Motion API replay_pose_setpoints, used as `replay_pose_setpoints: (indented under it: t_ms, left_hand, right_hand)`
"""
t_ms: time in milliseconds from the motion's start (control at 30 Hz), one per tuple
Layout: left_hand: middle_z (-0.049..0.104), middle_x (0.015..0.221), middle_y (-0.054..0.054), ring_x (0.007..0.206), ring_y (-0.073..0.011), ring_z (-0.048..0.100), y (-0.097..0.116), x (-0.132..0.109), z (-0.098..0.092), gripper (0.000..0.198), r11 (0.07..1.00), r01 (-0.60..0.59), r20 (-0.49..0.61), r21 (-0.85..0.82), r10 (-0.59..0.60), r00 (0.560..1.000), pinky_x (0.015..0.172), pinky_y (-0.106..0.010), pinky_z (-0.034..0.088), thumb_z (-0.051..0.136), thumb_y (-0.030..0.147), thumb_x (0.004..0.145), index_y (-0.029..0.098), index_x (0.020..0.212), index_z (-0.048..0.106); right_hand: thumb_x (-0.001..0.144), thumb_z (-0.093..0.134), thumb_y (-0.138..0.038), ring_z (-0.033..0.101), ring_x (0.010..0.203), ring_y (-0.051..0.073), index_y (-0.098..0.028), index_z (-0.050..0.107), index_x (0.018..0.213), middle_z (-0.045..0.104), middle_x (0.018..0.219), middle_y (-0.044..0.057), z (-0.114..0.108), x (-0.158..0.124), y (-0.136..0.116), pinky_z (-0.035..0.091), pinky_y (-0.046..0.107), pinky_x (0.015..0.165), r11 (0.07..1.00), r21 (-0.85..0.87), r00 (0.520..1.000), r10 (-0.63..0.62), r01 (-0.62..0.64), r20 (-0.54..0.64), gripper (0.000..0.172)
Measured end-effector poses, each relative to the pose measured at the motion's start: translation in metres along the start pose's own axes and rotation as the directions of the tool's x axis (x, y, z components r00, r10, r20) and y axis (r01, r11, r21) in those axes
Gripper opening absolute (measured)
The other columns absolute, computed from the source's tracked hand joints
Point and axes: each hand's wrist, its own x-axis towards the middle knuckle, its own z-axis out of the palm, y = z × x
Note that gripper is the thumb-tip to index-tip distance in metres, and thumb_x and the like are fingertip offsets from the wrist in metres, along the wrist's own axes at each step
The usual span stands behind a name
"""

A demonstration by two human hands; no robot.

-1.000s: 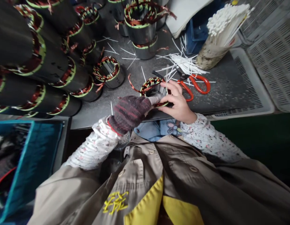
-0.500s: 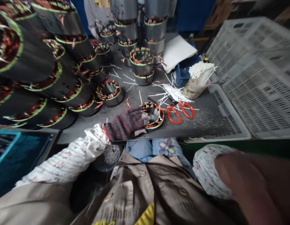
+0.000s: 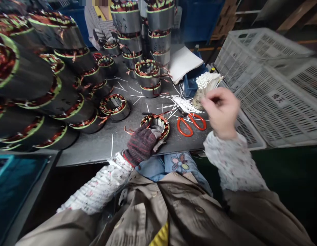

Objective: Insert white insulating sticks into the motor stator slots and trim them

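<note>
My left hand (image 3: 141, 143), in a dark knitted glove with bare fingertips, is closed over the near left rim of a small motor stator (image 3: 164, 128) with copper windings. That stator sits at the table's front edge, its opening facing up. My bare right hand (image 3: 223, 112) is raised over the right side, thumb and forefinger pinched together; whatever they may hold is too small to make out. Just behind it stands a cup (image 3: 197, 99) packed with thin white sticks (image 3: 203, 81). Red-handled scissors (image 3: 178, 126) lie between both hands, beside loose white strips (image 3: 182, 103).
Stacked stators (image 3: 37, 71) fill the left side, with more stacks (image 3: 130, 29) at the back. A single stator (image 3: 122, 111) stands left of centre. White paper (image 3: 185, 63) lies over a blue bin (image 3: 190, 85). Grey crates (image 3: 284, 112) stand right. A co-worker's gloved hands (image 3: 104, 36) are behind.
My right hand has come up from the lower right to beside the cup of white sticks. My left hand stays at the stator, its fingers now curled more over the rim. The view has shifted slightly.
</note>
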Motion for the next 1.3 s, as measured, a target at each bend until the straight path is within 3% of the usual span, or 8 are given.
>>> replay_pose_setpoints:
  t_ms: [233,367,467,567,733,833,1033,1300]
  left_hand:
    - [0.079,0.102,-0.009,0.091,-0.0226,0.076,0.008,0.001,0.009,0.016,0.999,0.044,-0.069,0.031,-0.042,0.997,0.096,-0.044,0.063,0.066,0.031,0.101,0.016,0.107,0.068]
    - [0.08,0.102,-0.008,0.093,-0.0222,0.077,0.008,0.0,0.011,0.015,0.999,0.046,-0.079,0.001,-0.046,0.996,0.096,-0.044,0.063,0.062,0.031,0.104,0.018,0.109,0.066]
    - [0.08,0.107,-0.009,0.099,-0.0217,0.078,0.009,0.0,0.012,0.013,0.997,0.069,-0.075,-0.031,-0.072,0.995,0.101,-0.043,0.061,0.063,0.03,0.103,0.018,0.108,0.064]
    - [0.078,0.116,-0.013,0.107,-0.0246,0.077,0.012,-0.001,0.013,0.016,0.995,0.095,-0.09,-0.015,-0.096,0.991,0.104,-0.046,0.06,0.067,0.031,0.1,0.017,0.105,0.062]
    - [0.077,0.123,-0.015,0.113,-0.026,0.076,0.018,-0.003,0.015,0.049,0.987,0.161,-0.043,0.017,-0.16,0.986,0.11,-0.046,0.057,0.063,0.041,0.104,0.011,0.141,0.052]
    - [0.075,0.126,-0.018,0.113,-0.0275,0.075,0.02,-0.003,0.015,0.064,0.977,0.198,-0.001,0.076,-0.199,0.98,0.113,-0.047,0.055,0.062,0.046,0.103,0.007,0.151,0.044]
    - [0.072,0.133,-0.019,0.117,-0.0294,0.073,0.02,-0.003,0.018,0.064,0.961,0.269,0.043,0.065,-0.272,0.961,0.113,-0.049,0.054,0.064,0.049,0.101,0.011,0.15,0.048]
    - [0.071,0.132,-0.018,0.124,-0.031,0.069,0.019,-0.005,0.017,0.072,0.955,0.296,0.044,-0.003,-0.296,0.954,0.115,-0.047,0.053,0.064,0.05,0.1,0.012,0.157,0.042]
  right_hand:
    - [0.078,0.07,-0.012,0.062,0.078,0.021,-0.021,0.058,0.075,0.061,0.078,0.004,0.012,0.056,0.063,0.055,0.049,0.094,0.894,-0.275,0.929,0.298,-0.353,-0.22,0.016]
    - [0.083,0.068,-0.017,0.063,0.068,0.017,-0.021,0.06,0.082,0.066,0.083,0.004,0.004,0.046,0.055,0.058,0.039,0.074,0.969,-0.111,0.959,0.195,-0.22,-0.205,0.009]
    - [0.095,0.061,-0.03,0.069,0.068,0.017,-0.024,0.058,0.095,0.072,0.092,0.005,-0.001,0.006,0.016,0.058,0.034,0.063,0.989,0.143,0.983,0.068,-0.043,-0.172,0.007]
    - [0.098,0.063,-0.026,0.076,0.081,0.018,-0.026,0.061,0.095,0.076,0.089,0.002,-0.004,-0.051,-0.033,0.062,0.033,0.071,0.975,0.151,0.985,-0.155,0.164,-0.07,0.004]
    - [0.098,0.053,-0.013,0.08,0.091,0.019,-0.024,0.064,0.101,0.081,0.103,0.008,-0.012,-0.122,-0.07,0.065,0.031,0.073,0.886,0.118,0.855,-0.464,0.449,0.232,0.016]
    - [0.1,0.05,-0.019,0.079,0.1,0.025,-0.023,0.059,0.095,0.08,0.105,0.013,-0.012,-0.135,-0.062,0.068,0.041,0.08,0.847,0.227,0.807,-0.529,0.481,0.261,0.011]
    - [0.097,0.049,-0.014,0.067,0.068,0.018,-0.023,0.054,0.092,0.07,0.076,0.004,-0.017,-0.127,-0.048,0.061,0.033,0.066,0.85,0.313,0.766,-0.521,0.424,0.377,0.012]
    - [0.098,0.051,-0.015,0.067,0.068,0.015,-0.023,0.055,0.088,0.07,0.076,0.002,-0.003,-0.104,-0.055,0.056,0.028,0.065,0.895,0.322,0.816,-0.422,0.308,0.394,0.014]
